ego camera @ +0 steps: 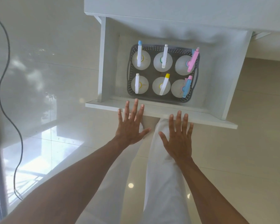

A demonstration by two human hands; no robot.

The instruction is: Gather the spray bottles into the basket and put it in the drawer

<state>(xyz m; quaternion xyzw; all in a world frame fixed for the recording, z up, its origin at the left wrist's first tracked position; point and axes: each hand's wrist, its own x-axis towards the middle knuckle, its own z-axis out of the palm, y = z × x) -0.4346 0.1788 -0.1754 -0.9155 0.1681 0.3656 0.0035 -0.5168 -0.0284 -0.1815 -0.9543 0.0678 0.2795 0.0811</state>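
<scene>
Six translucent plastic spray bottles stand upright in two rows of three inside a grey perforated plastic basket (194,88) with side handles. The back row carries a white trigger head with a blue tip (139,54), an all-white head (164,56) and a pink head (193,60). The front row carries an all-white head (137,83), a white head with a yellow tip (164,84) and a blue head with a pink tip (186,88).

The basket sits on the floor of a white open drawer (110,65), pulled out from a white cabinet (168,7), nearer the drawer's front panel than its back.

The left hand (131,126) is empty, flat, fingers spread wide, its fingertips (136,101) overlapping the drawer's front panel (208,119). The right hand (179,138) is likewise empty and splayed, its fingertips at the front edge of the same panel. Whether either hand touches the panel cannot be told.

White trousers (162,183) show between the forearms. The floor is glossy pale tile (249,159). A black cable (6,62) trails down the left side.
</scene>
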